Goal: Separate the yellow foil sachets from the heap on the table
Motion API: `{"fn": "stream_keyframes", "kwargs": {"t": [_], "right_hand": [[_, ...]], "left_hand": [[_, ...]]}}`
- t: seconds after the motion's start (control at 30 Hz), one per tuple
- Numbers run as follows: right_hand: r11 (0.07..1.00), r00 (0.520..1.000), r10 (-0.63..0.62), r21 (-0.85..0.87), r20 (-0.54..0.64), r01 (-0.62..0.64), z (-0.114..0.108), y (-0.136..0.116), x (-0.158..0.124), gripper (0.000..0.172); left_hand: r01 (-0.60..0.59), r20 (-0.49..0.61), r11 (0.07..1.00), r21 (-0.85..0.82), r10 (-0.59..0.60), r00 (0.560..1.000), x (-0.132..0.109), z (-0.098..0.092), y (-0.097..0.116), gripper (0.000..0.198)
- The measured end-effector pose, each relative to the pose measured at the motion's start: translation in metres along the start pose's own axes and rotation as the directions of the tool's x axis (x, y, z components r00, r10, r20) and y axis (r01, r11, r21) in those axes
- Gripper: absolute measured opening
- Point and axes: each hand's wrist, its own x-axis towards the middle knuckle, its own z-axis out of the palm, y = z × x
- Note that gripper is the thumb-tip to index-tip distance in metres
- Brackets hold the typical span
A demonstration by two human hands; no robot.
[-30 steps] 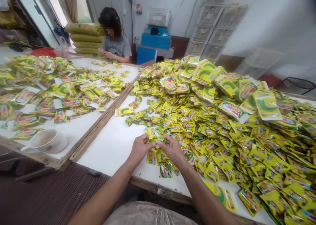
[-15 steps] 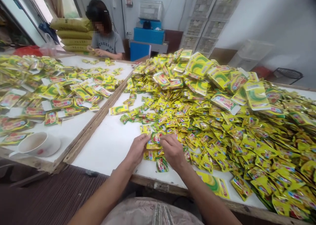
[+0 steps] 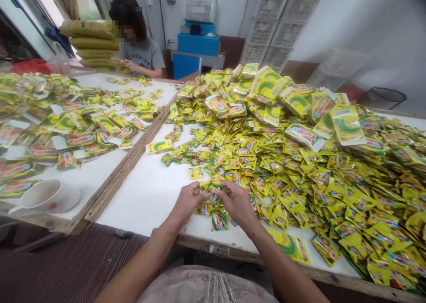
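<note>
My left hand and my right hand meet above the near edge of the white table. Both are closed, pinching the same small yellow-green sachet between their fingertips. Under them lie a few loose sachets. A large heap of yellow sachets spreads to the right and behind, with bigger yellow packets lying on top of it.
A second white table on the left carries more packets and a white cup on a saucer. A person in a grey shirt sits at its far end handling sachets. Yellow sacks, blue boxes and stacked crates stand behind.
My hands dipped to the small pile near the table edge and have lifted again, now pinching a sachet between them. The view shifted slightly.
</note>
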Motion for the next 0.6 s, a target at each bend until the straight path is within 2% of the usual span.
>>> {"fn": "stream_keyframes", "kwargs": {"t": [0.07, 0.17, 0.23, 0.3, 0.37, 0.43, 0.5, 0.6], "right_hand": [[0.982, 0.989, 0.147, 0.120, -0.013, -0.145, 0.004, 0.000, -0.001, 0.022], [0.894, 0.962, 0.274, 0.368, 0.004, -0.256, 0.009, -0.002, -0.003, 0.026], [0.786, 0.934, 0.355, 0.529, 0.035, -0.318, 0.011, -0.004, -0.004, 0.028], [0.637, 0.891, 0.440, 0.662, 0.108, -0.395, 0.012, -0.007, -0.004, 0.030], [0.487, 0.850, 0.486, 0.745, 0.203, -0.456, 0.011, -0.008, -0.005, 0.031], [0.412, 0.837, 0.492, 0.783, 0.240, -0.467, 0.009, -0.008, -0.006, 0.031], [0.451, 0.857, 0.480, 0.785, 0.189, -0.426, 0.009, -0.008, -0.008, 0.030], [0.625, 0.898, 0.439, 0.713, 0.014, -0.317, 0.011, -0.008, -0.010, 0.030]], "left_hand": [[0.011, 0.058, 0.997, -0.072, -0.007, 0.998, -0.001, 0.002, 0.001, 0.032], [0.018, 0.072, 0.994, -0.112, -0.010, 0.997, -0.002, 0.006, 0.002, 0.033], [0.010, 0.064, 0.988, -0.154, 0.000, 0.998, -0.002, 0.008, 0.003, 0.034], [0.027, 0.079, 0.976, -0.216, -0.010, 0.997, -0.002, 0.008, 0.004, 0.034], [0.067, 0.121, 0.960, -0.271, -0.035, 0.992, -0.002, 0.008, 0.004, 0.035], [0.089, 0.135, 0.951, -0.295, -0.051, 0.989, -0.002, 0.007, 0.003, 0.035], [0.084, 0.103, 0.954, -0.286, -0.057, 0.993, -0.002, 0.008, 0.002, 0.035], [0.049, 0.025, 0.971, -0.236, -0.044, 0.999, -0.001, 0.012, 0.003, 0.032]]}}
